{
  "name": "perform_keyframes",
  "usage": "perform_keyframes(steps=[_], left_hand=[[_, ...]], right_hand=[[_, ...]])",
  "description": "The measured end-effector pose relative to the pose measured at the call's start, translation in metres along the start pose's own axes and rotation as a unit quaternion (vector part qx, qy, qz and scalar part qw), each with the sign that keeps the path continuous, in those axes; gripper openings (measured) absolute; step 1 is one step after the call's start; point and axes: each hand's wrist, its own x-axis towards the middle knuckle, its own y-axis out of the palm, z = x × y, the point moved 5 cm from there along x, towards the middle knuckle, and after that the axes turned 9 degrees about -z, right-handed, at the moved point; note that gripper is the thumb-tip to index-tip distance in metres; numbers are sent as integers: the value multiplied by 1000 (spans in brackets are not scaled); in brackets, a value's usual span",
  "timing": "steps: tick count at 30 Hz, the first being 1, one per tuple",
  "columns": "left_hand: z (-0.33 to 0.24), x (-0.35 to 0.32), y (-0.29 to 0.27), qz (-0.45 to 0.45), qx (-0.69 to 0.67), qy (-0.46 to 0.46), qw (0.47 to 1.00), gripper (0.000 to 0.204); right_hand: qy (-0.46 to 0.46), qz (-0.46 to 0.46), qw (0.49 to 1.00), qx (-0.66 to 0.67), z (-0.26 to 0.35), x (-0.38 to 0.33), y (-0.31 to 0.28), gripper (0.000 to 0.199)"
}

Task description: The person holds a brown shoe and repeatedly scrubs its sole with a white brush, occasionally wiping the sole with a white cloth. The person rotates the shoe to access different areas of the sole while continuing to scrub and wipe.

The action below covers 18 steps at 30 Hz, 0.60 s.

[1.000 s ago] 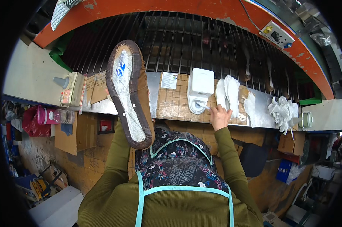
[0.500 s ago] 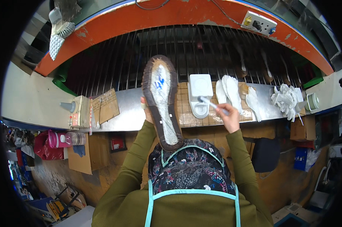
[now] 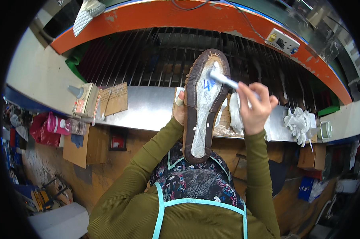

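My left hand (image 3: 180, 110) is closed on the left side of a brown shoe upper (image 3: 191, 113), which is held with its bottom facing up and its toe pointing away from me. Dark leather edges wrap around a pale, shiny sole area with a blue handwritten mark; gathered tan leather shows at the toe. In my right hand (image 3: 256, 107) is a white-handled brush (image 3: 224, 80). Its blurred head is at the forepart of the shoe's bottom, apparently touching it. White insoles (image 3: 235, 112) lie partly hidden behind my right hand. The shoe covers part of the bench behind it.
A metal ledge (image 3: 144, 107) runs below a rack of dark bars (image 3: 148, 59). Crumpled white gloves or cloths (image 3: 298, 123) lie at right. To the left are a cardboard piece (image 3: 115, 98) and a box with a grey nozzle (image 3: 85, 101). A socket strip (image 3: 282, 41) sits on the orange beam.
The brush has moved from the white container on the bench up to the shoe's bottom. The shoe now appears farther right, in front of that container, and the view has shifted.
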Motion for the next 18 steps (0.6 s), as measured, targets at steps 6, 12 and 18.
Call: perform_keyframes(steps=[6,12,18], left_hand=[[-7,3,-13,-70,-57,7,996,102],[-11,7,-14,-51,-62,7,997,98],[7,5,2,-27,35,-33,998,101]], right_hand=[[-46,108,989,89,46,-74,-54,31],[34,152,975,155,49,-82,-66,31],[75,36,995,60,4,-26,-3,22]])
